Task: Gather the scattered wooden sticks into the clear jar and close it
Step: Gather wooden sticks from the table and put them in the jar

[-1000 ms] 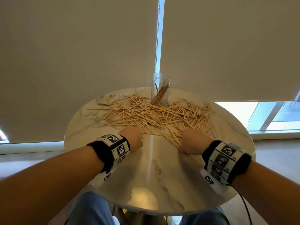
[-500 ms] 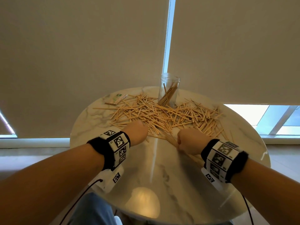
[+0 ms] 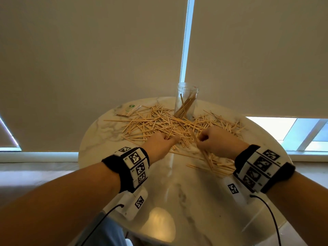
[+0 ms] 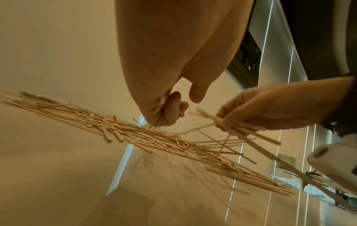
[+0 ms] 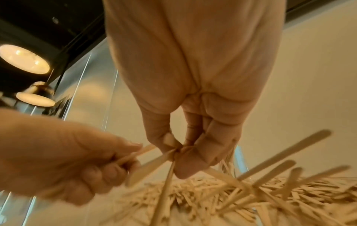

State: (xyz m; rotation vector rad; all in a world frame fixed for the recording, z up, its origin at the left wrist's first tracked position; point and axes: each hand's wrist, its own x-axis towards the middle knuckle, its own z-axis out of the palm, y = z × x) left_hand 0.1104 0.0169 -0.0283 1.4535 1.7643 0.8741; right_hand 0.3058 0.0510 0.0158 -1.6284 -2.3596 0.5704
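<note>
Both hands now lifting sticks from the pile

Left hand (image 3: 160, 142) and right hand (image 3: 215, 141), apart a second ago, each pinch sticks (image 3: 159, 123); jar (image 3: 186, 101) stands open at the far edge, barely filled.

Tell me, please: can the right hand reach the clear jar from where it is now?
Probably yes. The right hand holds sticks at the near edge of the pile; the clear jar stands open behind it, with only flat sticks lying between.

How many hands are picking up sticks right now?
2. The left hand pinches sticks at the pile's near edge, and the right hand grips a bundle beside it. No other hands show.
</note>
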